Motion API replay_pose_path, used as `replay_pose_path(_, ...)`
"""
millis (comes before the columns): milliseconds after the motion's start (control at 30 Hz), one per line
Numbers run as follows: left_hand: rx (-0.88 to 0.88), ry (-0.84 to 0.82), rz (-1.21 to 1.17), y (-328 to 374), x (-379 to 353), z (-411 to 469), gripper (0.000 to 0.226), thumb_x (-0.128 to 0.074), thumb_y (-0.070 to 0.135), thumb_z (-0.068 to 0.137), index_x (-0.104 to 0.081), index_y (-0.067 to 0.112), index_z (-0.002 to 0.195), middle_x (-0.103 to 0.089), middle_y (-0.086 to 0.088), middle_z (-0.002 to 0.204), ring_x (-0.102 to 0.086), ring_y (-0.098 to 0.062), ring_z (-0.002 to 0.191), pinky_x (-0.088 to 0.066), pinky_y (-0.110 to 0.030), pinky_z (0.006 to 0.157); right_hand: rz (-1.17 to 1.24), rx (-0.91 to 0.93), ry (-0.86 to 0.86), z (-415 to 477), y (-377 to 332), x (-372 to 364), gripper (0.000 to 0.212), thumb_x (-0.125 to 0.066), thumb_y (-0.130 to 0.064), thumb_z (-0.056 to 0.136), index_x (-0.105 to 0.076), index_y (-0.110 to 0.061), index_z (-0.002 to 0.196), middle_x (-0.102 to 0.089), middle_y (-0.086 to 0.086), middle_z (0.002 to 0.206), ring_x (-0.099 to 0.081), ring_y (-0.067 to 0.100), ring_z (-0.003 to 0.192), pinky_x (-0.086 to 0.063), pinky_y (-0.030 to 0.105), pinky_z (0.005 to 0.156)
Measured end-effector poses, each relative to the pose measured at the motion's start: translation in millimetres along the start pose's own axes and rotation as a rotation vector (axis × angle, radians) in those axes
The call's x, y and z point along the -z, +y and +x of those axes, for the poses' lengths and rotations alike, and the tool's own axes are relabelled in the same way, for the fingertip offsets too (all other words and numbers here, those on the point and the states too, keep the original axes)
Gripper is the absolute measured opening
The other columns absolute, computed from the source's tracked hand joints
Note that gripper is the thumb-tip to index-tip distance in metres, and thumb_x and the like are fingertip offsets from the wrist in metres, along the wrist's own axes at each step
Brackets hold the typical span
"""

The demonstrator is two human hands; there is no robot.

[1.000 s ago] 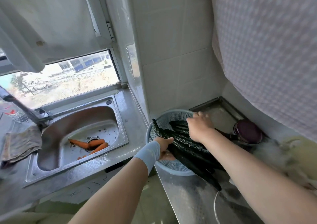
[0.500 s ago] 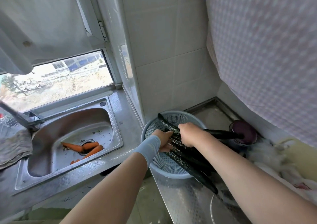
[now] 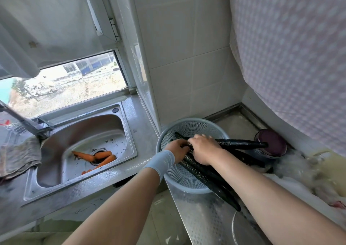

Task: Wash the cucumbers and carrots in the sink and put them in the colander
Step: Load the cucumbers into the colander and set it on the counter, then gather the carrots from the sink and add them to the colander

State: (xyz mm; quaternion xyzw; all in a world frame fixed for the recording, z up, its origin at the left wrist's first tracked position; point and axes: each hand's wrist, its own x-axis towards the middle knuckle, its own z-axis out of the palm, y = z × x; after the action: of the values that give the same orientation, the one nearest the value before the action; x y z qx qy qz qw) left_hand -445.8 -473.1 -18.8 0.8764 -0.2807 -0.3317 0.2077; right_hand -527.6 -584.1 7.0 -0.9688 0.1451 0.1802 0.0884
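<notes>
The left hand [image 3: 177,150] and right hand [image 3: 203,148] both curl round dark cucumbers [image 3: 241,144] lying across the colander [image 3: 179,179] (ends jutting past its rim). Left of it, carrots [image 3: 104,157] lie in the sink [image 3: 84,130].

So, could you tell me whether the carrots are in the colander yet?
Not yet: the carrots lie at the bottom of the sink; the colander shows only cucumbers.
</notes>
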Motion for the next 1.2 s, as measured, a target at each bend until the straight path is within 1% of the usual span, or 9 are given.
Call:
replay_pose_path(100, 0.062, 0.101, -0.092, -21, 30, -6, 0.034, -0.046, 0.027, 0.097, -0.06, 0.024, 0.128, -0.066, -0.002, 0.123, -0.062, -0.023, 0.107, -0.049, -0.033, 0.095, 0.172, 0.026, 0.01, 18, -35, 17, 0.045, -0.049, -0.017, 0.095, -0.05, -0.024, 0.14, -0.051, 0.006, 0.139, -0.052, 0.03, 0.124, -0.046, 0.043, 0.101)
replay_pose_path(233, 0.176, 0.214, -0.153, -80, 76, -11, 0.034, -0.048, 0.035, 0.098, -0.057, 0.024, 0.129, -0.064, 0.001, 0.125, -0.062, -0.023, 0.107, -0.046, -0.027, 0.083, 0.373, 0.075, -0.001, 52, -97, 28, 0.04, -0.047, -0.018, 0.096, -0.056, -0.028, 0.134, -0.06, 0.004, 0.134, -0.059, 0.024, 0.115, -0.051, 0.04, 0.097)
replay_pose_path(400, 0.285, 0.264, -0.206, -185, 131, -10, 0.027, -0.05, 0.031, 0.095, -0.06, 0.023, 0.12, -0.067, -0.002, 0.116, -0.061, -0.021, 0.1, -0.046, -0.029, 0.087, 0.407, 0.192, -0.03, 106, -192, 29, 0.037, -0.046, -0.018, 0.098, -0.062, -0.02, 0.132, -0.062, 0.004, 0.134, -0.058, 0.024, 0.12, -0.046, 0.035, 0.103)
replay_pose_path(600, 0.396, 0.234, -0.228, -326, 186, -1, 0.028, -0.051, 0.028, 0.094, -0.061, 0.019, 0.12, -0.067, -0.002, 0.119, -0.062, -0.022, 0.107, -0.045, -0.026, 0.091, 0.41, 0.152, -0.145, 197, -310, 3, 0.037, -0.048, -0.019, 0.093, -0.067, -0.024, 0.124, -0.065, 0.0, 0.13, -0.06, 0.02, 0.118, -0.045, 0.026, 0.1)
replay_pose_path(733, 0.445, 0.116, -0.182, -398, 206, 4, 0.03, -0.048, 0.028, 0.095, -0.063, 0.02, 0.119, -0.065, -0.001, 0.121, -0.063, -0.023, 0.104, -0.05, -0.027, 0.085, 0.345, 0.121, -0.277, 248, -356, -31, 0.037, -0.052, -0.015, 0.092, -0.065, -0.02, 0.127, -0.066, 0.001, 0.13, -0.06, 0.019, 0.118, -0.046, 0.025, 0.1)
replay_pose_path(833, 0.546, 0.027, -0.198, -441, 206, 11, 0.037, -0.049, 0.034, 0.093, -0.059, 0.024, 0.127, -0.062, -0.002, 0.127, -0.063, -0.024, 0.107, -0.05, -0.035, 0.096, 0.231, 0.139, -0.372, 278, -375, -61, 0.043, -0.057, -0.018, 0.088, -0.063, -0.026, 0.13, -0.063, -0.002, 0.133, -0.059, 0.019, 0.12, -0.046, 0.029, 0.103)
replay_pose_path(967, 0.609, -0.106, -0.18, -477, 195, 27, 0.033, -0.052, 0.033, 0.091, -0.063, 0.019, 0.119, -0.065, -0.005, 0.123, -0.061, -0.025, 0.111, -0.047, -0.032, 0.095, 0.048, 0.249, -0.54, 312, -392, -101, 0.059, -0.061, -0.016, 0.087, -0.049, -0.028, 0.143, -0.054, -0.001, 0.142, -0.053, 0.022, 0.127, -0.046, 0.029, 0.101)
replay_pose_path(1100, 0.73, -0.142, -0.18, -505, 183, 48, 0.039, -0.056, 0.03, 0.091, -0.058, 0.021, 0.129, -0.059, -0.003, 0.13, -0.057, -0.023, 0.117, -0.045, -0.032, 0.1, -0.137, 0.375, -0.637, 347, -408, -141, 0.066, -0.07, -0.025, 0.082, -0.045, -0.025, 0.143, -0.052, 0.004, 0.138, -0.05, 0.027, 0.127, -0.046, 0.034, 0.102)
replay_pose_path(1200, 0.798, -0.224, -0.12, -517, 167, 62, 0.057, -0.058, 0.07, 0.07, -0.067, 0.024, 0.102, -0.069, -0.003, 0.105, -0.065, -0.024, 0.095, -0.049, -0.03, 0.081, -0.272, 0.493, -0.635, 368, -417, -172, 0.074, -0.074, -0.026, 0.077, -0.041, -0.025, 0.143, -0.049, 0.008, 0.137, -0.046, 0.031, 0.128, -0.042, 0.044, 0.106)
